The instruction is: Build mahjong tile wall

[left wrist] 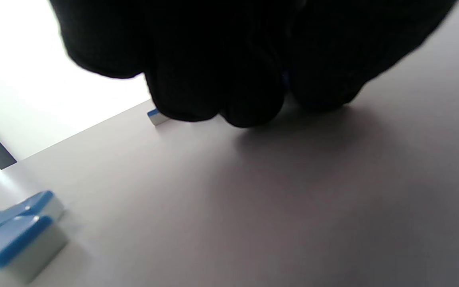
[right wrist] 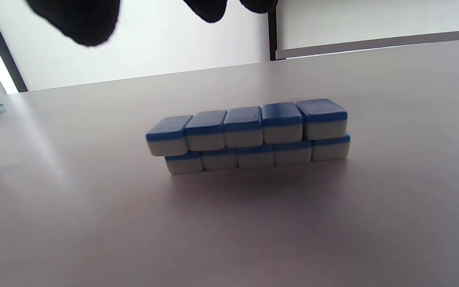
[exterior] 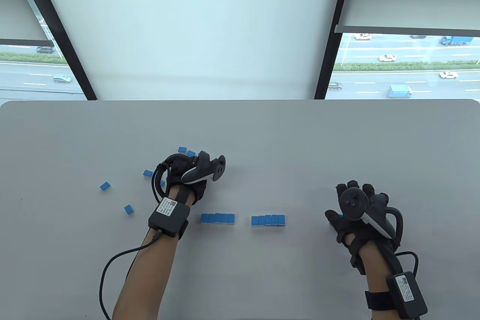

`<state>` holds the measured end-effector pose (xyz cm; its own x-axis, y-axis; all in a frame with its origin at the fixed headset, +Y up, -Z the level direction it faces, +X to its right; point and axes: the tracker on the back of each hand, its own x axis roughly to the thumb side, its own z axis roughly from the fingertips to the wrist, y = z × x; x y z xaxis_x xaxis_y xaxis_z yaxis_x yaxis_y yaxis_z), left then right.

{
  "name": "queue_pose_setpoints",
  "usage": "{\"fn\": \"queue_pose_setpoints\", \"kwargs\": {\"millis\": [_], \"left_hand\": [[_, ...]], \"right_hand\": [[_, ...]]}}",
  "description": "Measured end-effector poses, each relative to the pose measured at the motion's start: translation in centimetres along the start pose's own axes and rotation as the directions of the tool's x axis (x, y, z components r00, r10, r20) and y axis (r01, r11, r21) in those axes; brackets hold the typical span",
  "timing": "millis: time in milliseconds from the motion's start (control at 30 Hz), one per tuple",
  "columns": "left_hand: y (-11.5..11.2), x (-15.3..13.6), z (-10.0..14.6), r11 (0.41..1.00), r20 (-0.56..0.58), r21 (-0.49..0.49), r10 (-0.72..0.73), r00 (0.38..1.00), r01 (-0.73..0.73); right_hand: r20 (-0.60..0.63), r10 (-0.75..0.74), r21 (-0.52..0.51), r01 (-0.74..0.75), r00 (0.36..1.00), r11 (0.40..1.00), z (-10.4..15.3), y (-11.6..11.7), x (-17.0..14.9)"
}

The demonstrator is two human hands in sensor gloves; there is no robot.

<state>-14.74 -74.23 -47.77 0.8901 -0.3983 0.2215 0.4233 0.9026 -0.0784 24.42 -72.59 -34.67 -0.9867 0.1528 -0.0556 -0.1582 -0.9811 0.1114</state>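
Two short rows of blue-backed mahjong tiles lie near the table's front, the left row (exterior: pixel 218 218) and the right row (exterior: pixel 268 220). My left hand (exterior: pixel 180 160) (left wrist: pixel 285 95) curls down among loose tiles (exterior: pixel 182 149). A sliver of a blue tile (left wrist: pixel 285 79) shows pinched between its fingertips, and another tile (left wrist: pixel 157 117) peeks out behind them. My right hand (exterior: pixel 343 200) (right wrist: pixel 150 16) hovers with spread fingers and holds nothing. A two-layer wall (right wrist: pixel 249 135) stands just in front of it, and in the table view only its blue end (exterior: pixel 340 216) shows.
Single loose tiles lie at the left, one (exterior: pixel 105 186) farther out and one (exterior: pixel 129 209) nearer. More sit beside my left wrist (exterior: pixel 147 173). Two tiles (left wrist: pixel 14 235) lie close to the left wrist camera. The grey table (exterior: pixel 300 140) ends at a window.
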Motion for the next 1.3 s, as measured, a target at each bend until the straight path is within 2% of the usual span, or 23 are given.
{"fn": "queue_pose_setpoints", "kwargs": {"millis": [100,233,500,667,767,900,1100,1300], "left_hand": [[0.0,-0.6,0.8,1.0,-0.007,-0.027,0.008,1.0,-0.008],[0.2,-2.3,2.7,0.998,-0.023,-0.005,0.059,0.998,-0.059],[0.5,-6.0,8.7,0.984,-0.028,0.073,0.166,0.986,-0.164],[-0.6,-7.2,12.1,0.961,-0.028,0.111,0.259,0.965,-0.255],[-1.5,-6.9,13.2,0.947,-0.021,0.11,0.306,0.952,-0.302],[-2.9,-5.7,13.8,0.934,0.002,0.09,0.346,0.938,-0.345],[-4.0,-4.2,13.4,0.958,0.004,0.012,0.287,0.958,-0.287],[-4.6,-3.6,13.2,0.969,0.005,-0.011,0.249,0.969,-0.249]], "right_hand": [[0.002,-0.004,0.001,0.004,1.0,1.0,0.0,0.0,0.0],[0.009,-0.01,-0.001,0.01,1.0,1.0,0.0,0.0,0.1],[0.017,-0.015,-0.003,0.015,1.0,1.0,0.0,0.0,0.2],[0.015,-0.017,-0.004,0.017,1.0,1.0,0.0,0.0,0.2],[0.012,-0.018,-0.002,0.018,1.0,1.0,0.0,0.0,0.1],[0.007,-0.018,0.001,0.018,1.0,1.0,0.1,0.0,0.0],[0.002,-0.018,0.009,0.018,1.0,1.0,0.0,0.1,0.0],[0.005,-0.016,0.012,0.016,1.0,1.0,0.0,0.1,0.0]]}}
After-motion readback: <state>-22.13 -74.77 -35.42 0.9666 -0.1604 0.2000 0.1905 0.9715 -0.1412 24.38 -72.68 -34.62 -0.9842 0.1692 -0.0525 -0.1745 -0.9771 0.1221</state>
